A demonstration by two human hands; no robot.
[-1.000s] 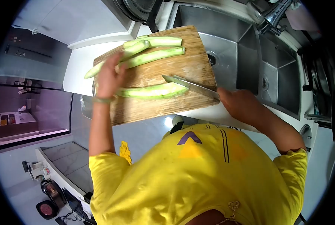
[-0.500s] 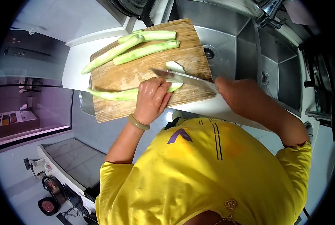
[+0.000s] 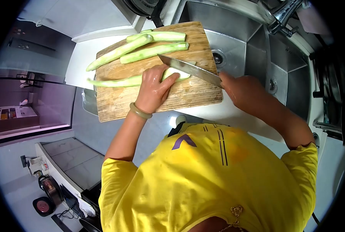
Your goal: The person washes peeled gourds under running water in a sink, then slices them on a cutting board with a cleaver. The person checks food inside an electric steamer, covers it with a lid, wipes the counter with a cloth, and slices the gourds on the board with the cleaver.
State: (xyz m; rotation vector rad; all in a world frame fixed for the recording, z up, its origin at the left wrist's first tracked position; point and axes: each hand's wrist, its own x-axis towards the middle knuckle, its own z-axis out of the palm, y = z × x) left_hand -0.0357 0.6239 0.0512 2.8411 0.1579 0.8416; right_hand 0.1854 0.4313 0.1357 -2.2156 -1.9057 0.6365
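On the wooden cutting board (image 3: 188, 94), my left hand (image 3: 155, 87) grips a long pale green vegetable piece (image 3: 120, 82), fingers wrapped over it near its right end. My right hand (image 3: 244, 91) is closed round the handle of a knife (image 3: 191, 69). The blade slants over the board, beside the right end of the held piece, its tip up and to the left. Several more long green pieces (image 3: 155, 52) lie along the board's far side. A pale bit of vegetable shows partly behind the blade.
A steel double sink (image 3: 230, 50) with a faucet (image 3: 282, 17) lies right of the board. Dark pans (image 3: 143, 5) stand behind it. A clear container (image 3: 89, 101) is at the board's left edge. A rice cooker (image 3: 50, 187) sits at the lower left.
My left hand has gone from the board's left side to the near vegetable piece and gripped it. That piece has shifted left, then away from my body. The knife has moved slightly away too.
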